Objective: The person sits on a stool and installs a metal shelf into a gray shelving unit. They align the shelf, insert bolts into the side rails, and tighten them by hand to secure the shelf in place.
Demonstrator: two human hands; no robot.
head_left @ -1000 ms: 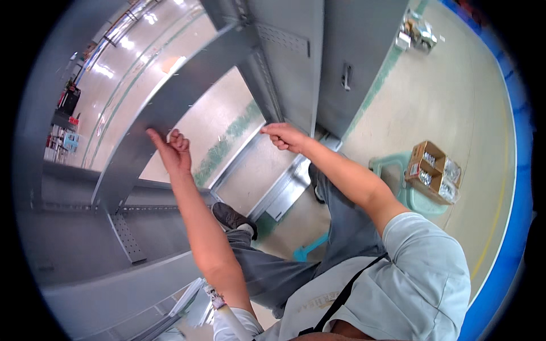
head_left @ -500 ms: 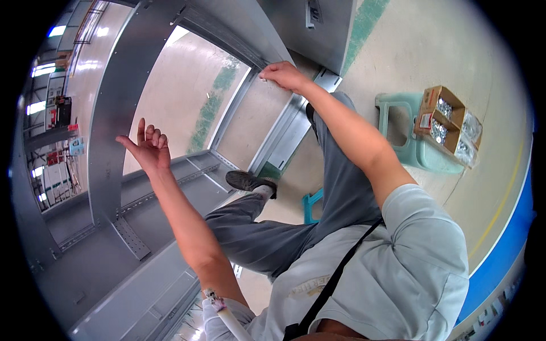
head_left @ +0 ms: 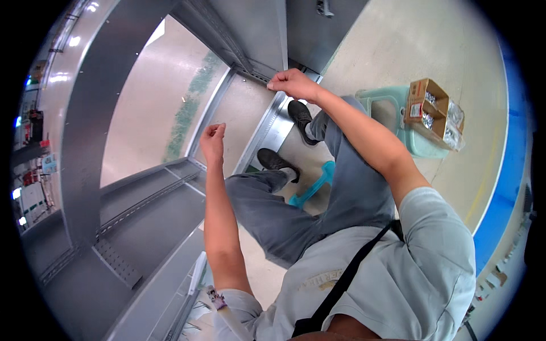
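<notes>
My right hand (head_left: 294, 84) is closed in a pinch beside the lower corner of a grey metal cabinet frame (head_left: 250, 68). Whatever its fingertips hold, if anything, is too small to make out. Over the frame's opening hovers my left hand (head_left: 212, 146), its fingers curled together near the thumb, apart from the metal. I cannot see whether something is between them. Below and between my hands runs a bright metal rail (head_left: 263, 131) of the frame. A slotted strip runs along the grey cabinet panel (head_left: 153, 210) to the left.
At the right, a pale green plastic stool (head_left: 418, 139) bears a cardboard box (head_left: 424, 102) of small metal hardware and clear bags (head_left: 454, 128). A teal stool (head_left: 313, 184) is partly hidden by my legs. My dark shoes (head_left: 276, 159) rest near the rail. A grey panel (head_left: 324, 34) stands at the top.
My left hand has moved right, towards the right hand, and its spread thumb and finger have closed in. The right hand stays pinched near the frame corner. My left foot has shifted right.
</notes>
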